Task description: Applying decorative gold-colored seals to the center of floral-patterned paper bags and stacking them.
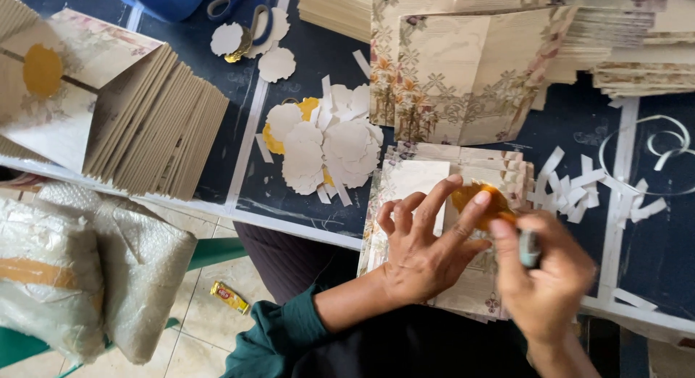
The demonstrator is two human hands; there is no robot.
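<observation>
My left hand (423, 240) rests on a stack of cream floral cards (416, 179) on the dark table and pinches a round gold sticker (483, 202) with its fingertips. My right hand (546, 277) touches the same sticker with its thumb and grips a small grey-green stick-like thing (528, 248), whose kind I cannot tell. Both hands meet over the top card near the table's front edge.
A heap of white round backing papers (326, 143) lies centre. White paper strips (575, 190) are scattered right. Stacks of folded floral cards stand at the back (463, 74) and left (130, 110). Scissors (253, 27) lie at the back. Bubble-wrapped bundles (79, 269) sit on the floor, lower left.
</observation>
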